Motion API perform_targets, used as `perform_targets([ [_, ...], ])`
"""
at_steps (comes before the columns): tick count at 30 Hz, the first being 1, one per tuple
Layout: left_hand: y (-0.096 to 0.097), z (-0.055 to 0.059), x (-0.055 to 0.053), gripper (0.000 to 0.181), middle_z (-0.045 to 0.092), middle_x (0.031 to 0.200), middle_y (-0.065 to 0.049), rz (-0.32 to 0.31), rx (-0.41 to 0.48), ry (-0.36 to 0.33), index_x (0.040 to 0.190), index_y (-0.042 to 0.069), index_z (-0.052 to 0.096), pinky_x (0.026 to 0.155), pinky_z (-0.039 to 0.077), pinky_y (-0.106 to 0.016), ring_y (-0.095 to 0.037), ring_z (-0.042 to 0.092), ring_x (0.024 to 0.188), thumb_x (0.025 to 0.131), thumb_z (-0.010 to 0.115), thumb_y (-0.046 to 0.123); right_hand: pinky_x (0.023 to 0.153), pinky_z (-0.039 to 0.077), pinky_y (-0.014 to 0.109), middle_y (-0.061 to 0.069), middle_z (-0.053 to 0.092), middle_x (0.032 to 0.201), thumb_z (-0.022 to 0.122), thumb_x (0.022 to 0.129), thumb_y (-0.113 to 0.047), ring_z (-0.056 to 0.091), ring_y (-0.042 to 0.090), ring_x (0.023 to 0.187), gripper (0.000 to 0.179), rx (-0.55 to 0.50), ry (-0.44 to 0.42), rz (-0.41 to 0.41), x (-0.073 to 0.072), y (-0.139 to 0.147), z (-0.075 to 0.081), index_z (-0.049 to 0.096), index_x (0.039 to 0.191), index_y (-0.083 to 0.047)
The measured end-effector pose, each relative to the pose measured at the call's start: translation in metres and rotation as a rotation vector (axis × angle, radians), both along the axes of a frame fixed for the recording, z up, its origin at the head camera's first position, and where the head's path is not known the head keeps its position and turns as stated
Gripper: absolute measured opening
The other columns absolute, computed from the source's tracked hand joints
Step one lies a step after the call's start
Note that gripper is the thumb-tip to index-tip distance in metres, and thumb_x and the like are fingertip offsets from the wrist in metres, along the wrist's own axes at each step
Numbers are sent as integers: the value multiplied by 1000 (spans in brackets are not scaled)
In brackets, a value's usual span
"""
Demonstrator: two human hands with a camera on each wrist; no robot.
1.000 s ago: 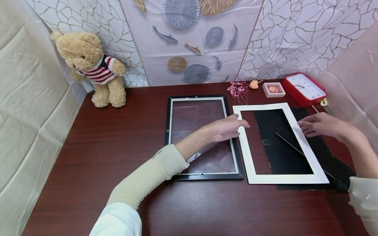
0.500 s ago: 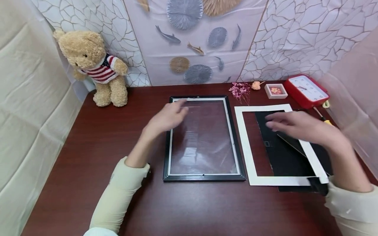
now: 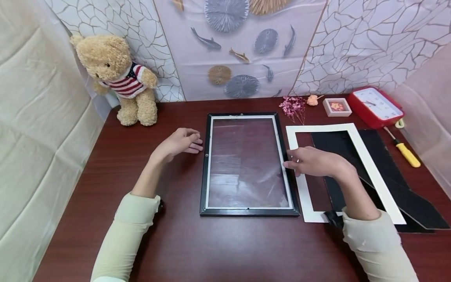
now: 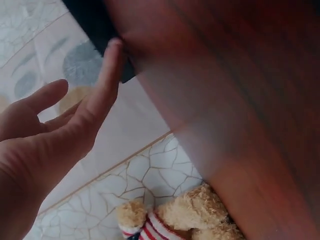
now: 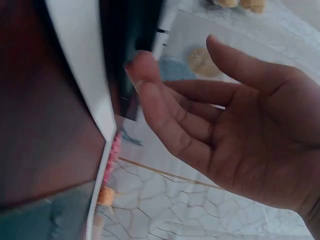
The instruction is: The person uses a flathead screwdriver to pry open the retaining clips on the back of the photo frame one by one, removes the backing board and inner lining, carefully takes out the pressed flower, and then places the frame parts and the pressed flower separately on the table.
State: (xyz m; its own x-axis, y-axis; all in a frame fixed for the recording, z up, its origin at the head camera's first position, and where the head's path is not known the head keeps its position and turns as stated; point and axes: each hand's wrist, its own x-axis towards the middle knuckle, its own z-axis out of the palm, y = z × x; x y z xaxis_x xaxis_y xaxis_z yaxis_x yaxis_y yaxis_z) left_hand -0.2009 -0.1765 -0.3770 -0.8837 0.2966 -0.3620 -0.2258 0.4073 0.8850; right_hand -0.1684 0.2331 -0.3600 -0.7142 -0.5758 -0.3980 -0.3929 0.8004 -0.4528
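Note:
A black picture frame (image 3: 250, 212) lies face down on the table, a clear sheet (image 3: 243, 164) inside its white inner lip. At the frame's left side is my left hand (image 3: 179, 143), fingers loosely bent and holding nothing. My right hand (image 3: 313, 160) hovers over the frame's right side, fingertips right at its edge and thumb apart. Partly under that hand lies a white mat (image 3: 375, 180) with a rectangular opening. In the right wrist view the right fingers (image 5: 150, 100) are at the black edge with nothing gripped.
Beneath the mat sits a black backing board (image 3: 380, 152) with its stand leg (image 3: 419, 207). A yellow-handled screwdriver (image 3: 408, 153), a red clock (image 3: 375, 106), a small framed box (image 3: 337, 107), pink dried flowers (image 3: 293, 107) and an orange flower (image 3: 312, 100) lie around it. A teddy bear (image 3: 121, 78) sits back left.
My left hand has drawn back leftward from the mat, across the frame, to its left side. My right hand has moved left from the mat's right side to the frame's right edge.

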Motion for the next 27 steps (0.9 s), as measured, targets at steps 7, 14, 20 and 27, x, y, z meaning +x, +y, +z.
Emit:
perform_targets([
  [7,1,-5,-6,48,57,151,-41,32,83,-94,156,-20,41,102,63,-39,-40,73,125,117,38,9,70,47,36,11,68,80,54,116,-11,61,17,71,23,-23,-60,-102,5,-18,-1,63,111,9],
  [14,-7,-8,-16,46,57,150,-41,95,177,-191,152,-19,43,101,63,-36,-15,78,95,117,38,10,68,41,32,12,59,81,49,115,-4,56,18,69,17,11,-26,-127,7,-28,-1,56,101,4],
  [20,-8,-16,-20,47,67,129,-31,57,150,-194,153,-20,44,97,64,-32,-11,76,89,117,38,9,72,45,35,20,67,93,50,114,-4,60,18,73,44,11,-51,-134,5,-30,-1,46,146,26],
  [27,6,-22,-20,44,71,111,-10,34,292,-269,156,-15,36,100,61,-36,-16,78,94,116,37,3,69,44,34,16,69,86,52,116,-10,63,20,75,61,0,-66,-141,2,-30,-3,28,155,30],
])
